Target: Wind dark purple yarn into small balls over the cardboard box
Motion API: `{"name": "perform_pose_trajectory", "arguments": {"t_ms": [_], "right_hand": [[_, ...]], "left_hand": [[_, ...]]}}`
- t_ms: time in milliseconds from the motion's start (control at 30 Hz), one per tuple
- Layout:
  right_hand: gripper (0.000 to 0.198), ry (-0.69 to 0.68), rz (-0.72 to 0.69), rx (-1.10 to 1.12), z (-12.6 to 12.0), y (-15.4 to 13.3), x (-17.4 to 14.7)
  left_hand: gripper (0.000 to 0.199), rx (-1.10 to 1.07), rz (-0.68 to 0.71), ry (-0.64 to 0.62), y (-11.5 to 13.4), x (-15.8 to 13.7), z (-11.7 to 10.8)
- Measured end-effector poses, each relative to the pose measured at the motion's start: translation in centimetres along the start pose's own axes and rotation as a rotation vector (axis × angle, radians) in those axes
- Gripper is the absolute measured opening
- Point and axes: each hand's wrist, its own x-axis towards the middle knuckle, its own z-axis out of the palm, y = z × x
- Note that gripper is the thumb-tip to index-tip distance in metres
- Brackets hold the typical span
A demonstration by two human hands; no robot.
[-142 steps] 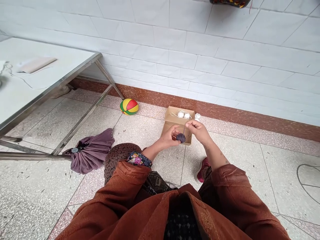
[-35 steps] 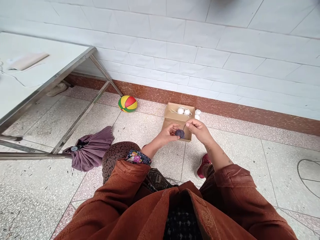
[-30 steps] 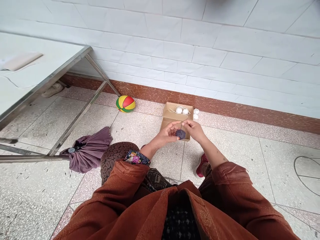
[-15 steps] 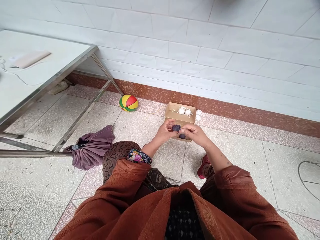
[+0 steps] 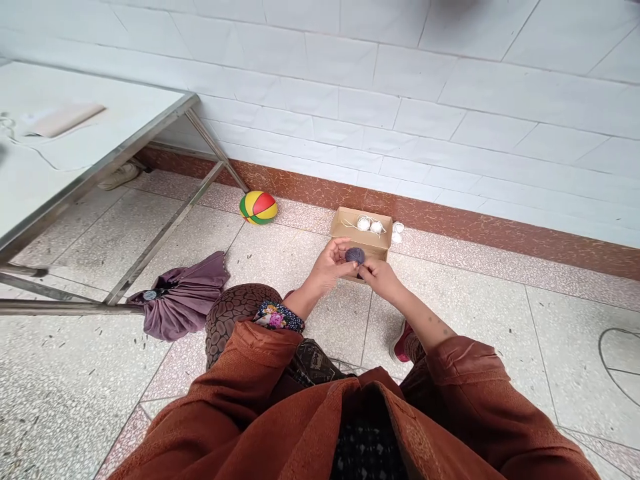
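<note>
A dark purple-grey ball of yarn (image 5: pixel 355 256) is in my left hand (image 5: pixel 327 265), its fingers and thumb curled around the left side. My right hand (image 5: pixel 383 277) is closed in a pinch just below and right of the ball. Whatever those fingertips hold is too small to make out. Beneath both hands lies an open cardboard box (image 5: pixel 383 255) on the floor. A second dark ball in the box is mostly covered by my right hand. White yarn balls (image 5: pixel 363 223) with loose strands rest in the raised lid (image 5: pixel 347 217).
White bundles (image 5: pixel 397 230) lie right of the box by the wall. A colourful ball (image 5: pixel 259 207) sits near the leg of a metal-framed table (image 5: pixel 150 123). A folded purple umbrella (image 5: pixel 187 297) lies at left. A cable loop (image 5: pixel 603 347) is on the floor at right.
My right hand has moved down and slightly left, from beside the yarn ball to below it. The ball has turned in my left hand. The second dark ball has become mostly hidden.
</note>
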Motion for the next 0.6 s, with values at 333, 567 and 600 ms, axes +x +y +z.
{"name": "perform_pose_trajectory", "arguments": {"t_ms": [333,567,600], "right_hand": [[0.026,-0.101,-0.167,0.108,-3.3,-3.0,-0.1],[0.027,0.139,-0.046,0.065,-3.3,-0.2,1.3],[0.028,0.129,-0.014,0.061,-3.0,0.2,1.3]], "left_hand": [[0.073,0.248,-0.092,-0.014,-1.1,0.5,-0.4],[0.077,0.100,-0.043,-0.266,-0.4,-0.2,0.0],[0.076,0.043,-0.029,-0.277,-0.2,-0.3,0.1]]}}
